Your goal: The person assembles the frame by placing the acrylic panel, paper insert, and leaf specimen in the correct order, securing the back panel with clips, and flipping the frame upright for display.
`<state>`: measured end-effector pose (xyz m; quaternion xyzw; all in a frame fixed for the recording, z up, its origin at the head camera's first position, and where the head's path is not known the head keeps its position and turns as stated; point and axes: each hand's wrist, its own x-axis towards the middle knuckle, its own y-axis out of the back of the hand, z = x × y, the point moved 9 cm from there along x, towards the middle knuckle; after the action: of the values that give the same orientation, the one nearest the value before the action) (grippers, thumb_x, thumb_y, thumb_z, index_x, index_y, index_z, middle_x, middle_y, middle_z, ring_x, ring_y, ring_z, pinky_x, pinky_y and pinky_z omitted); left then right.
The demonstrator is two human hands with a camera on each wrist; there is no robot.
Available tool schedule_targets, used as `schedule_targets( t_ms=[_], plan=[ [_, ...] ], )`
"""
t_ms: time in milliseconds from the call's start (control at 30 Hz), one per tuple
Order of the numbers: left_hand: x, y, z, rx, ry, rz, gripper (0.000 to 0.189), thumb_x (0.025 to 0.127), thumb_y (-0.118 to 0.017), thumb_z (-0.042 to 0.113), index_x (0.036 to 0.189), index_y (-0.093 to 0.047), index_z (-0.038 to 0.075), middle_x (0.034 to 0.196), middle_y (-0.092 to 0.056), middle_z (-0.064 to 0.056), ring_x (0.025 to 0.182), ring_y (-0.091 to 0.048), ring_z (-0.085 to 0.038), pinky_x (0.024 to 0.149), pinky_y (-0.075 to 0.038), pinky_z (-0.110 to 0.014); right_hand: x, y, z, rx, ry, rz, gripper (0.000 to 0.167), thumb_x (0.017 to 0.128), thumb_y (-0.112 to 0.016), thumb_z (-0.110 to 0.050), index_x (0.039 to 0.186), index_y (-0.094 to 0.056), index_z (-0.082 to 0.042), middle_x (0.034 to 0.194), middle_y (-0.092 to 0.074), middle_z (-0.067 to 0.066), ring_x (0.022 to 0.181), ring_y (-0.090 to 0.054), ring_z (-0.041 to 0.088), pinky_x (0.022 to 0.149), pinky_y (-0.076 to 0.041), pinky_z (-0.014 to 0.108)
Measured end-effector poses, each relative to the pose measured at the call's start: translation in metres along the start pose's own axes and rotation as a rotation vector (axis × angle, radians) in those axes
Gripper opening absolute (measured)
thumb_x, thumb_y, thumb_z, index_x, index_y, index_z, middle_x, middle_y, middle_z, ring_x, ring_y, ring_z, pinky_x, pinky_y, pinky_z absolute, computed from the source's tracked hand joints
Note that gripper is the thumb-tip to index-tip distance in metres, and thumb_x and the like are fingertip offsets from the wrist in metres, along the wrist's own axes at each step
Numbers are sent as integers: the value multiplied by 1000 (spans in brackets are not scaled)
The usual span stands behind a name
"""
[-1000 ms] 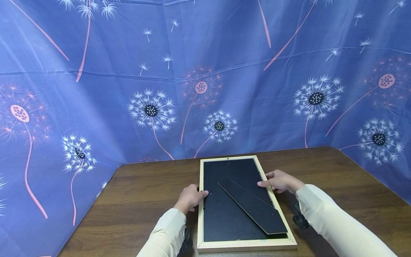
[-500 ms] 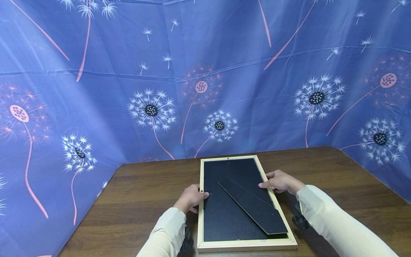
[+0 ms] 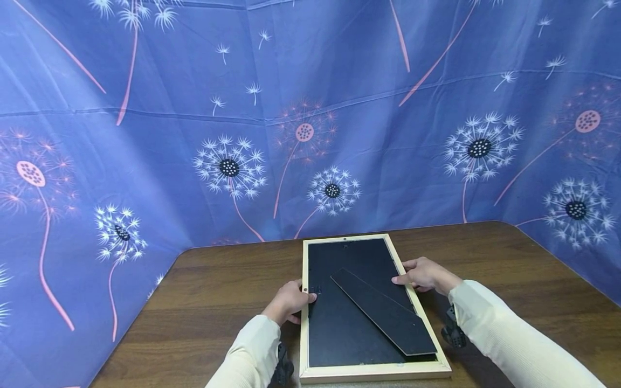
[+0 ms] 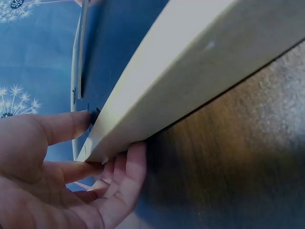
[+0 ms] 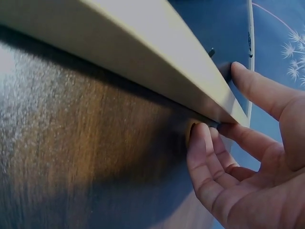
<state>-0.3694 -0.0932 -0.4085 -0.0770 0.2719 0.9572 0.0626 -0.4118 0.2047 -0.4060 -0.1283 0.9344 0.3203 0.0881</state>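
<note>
A light wooden picture frame (image 3: pixel 375 371) lies back side up on the table, its black backing board (image 3: pixel 339 337) facing me. On that board a black easel stand (image 3: pixel 388 318) slants from the middle towards the near right corner. My left hand (image 3: pixel 288 303) grips the left rail, thumb over the top and onto the backing. In the left wrist view, the other fingers (image 4: pixel 136 164) touch the rail's outer side and lower edge. My right hand (image 3: pixel 426 273) grips the right rail likewise. In the right wrist view, its curled fingers (image 5: pixel 202 148) reach the rail's bottom edge.
The brown wood-grain table (image 3: pixel 208 302) extends on both sides of the picture frame. Behind it and to both sides hangs a blue dandelion-print cloth (image 3: pixel 368 124). Dark wrist-worn devices (image 3: pixel 453 328) sit under both sleeves.
My left hand has slid a little towards me along the rail, and a small dark hole there now shows. The right hand has barely shifted. The picture frame stays almost in place.
</note>
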Motion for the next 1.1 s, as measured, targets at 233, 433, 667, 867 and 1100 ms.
schedule_targets(
  t_ms=[233, 433, 667, 867, 1100],
  plan=[
    [-3, 6, 11, -29, -64, 19, 40, 97, -64, 4, 135, -55, -4, 95, -65, -20, 91, -70, -36, 67, -61, -53, -5, 6, -6, 101, 25, -5, 79, 94, -72, -14, 149, -25, 19, 108, -73, 25, 100, -72, 33, 85, -59, 43],
    [-6, 11, 18, -55, -95, 40, 57, 96, -65, 2, 149, -43, -3, 101, -63, -22, 92, -69, -38, 69, -62, -54, -9, 11, -8, 200, 22, -9, 86, 93, -72, -11, 154, -18, 15, 112, -72, 24, 98, -73, 30, 87, -58, 46],
    [-9, 19, 24, -65, -133, 95, 62, 94, -69, 1, 150, -41, -6, 94, -65, -20, 82, -72, -33, 62, -62, -48, -15, 18, -16, 266, 87, 17, 87, 92, -73, -9, 156, -18, 12, 115, -70, 23, 100, -71, 29, 87, -59, 46],
    [-12, 26, 33, -79, -168, 132, 67, 92, -72, -1, 152, -40, -3, 92, -67, -17, 80, -71, -27, 58, -62, -42, -18, 25, -23, 312, 186, 13, 91, 91, -75, -8, 156, -15, 12, 114, -70, 19, 100, -69, 23, 90, -58, 46],
    [-13, 34, 44, -62, -212, 179, 74, 90, -75, 1, 155, -39, 3, 92, -69, -16, 78, -68, -22, 57, -61, -39, -28, 36, -37, 238, 259, 15, 95, 93, -74, -12, 159, -9, 7, 122, -65, 30, 103, -70, 27, 89, -58, 48]
  ],
)
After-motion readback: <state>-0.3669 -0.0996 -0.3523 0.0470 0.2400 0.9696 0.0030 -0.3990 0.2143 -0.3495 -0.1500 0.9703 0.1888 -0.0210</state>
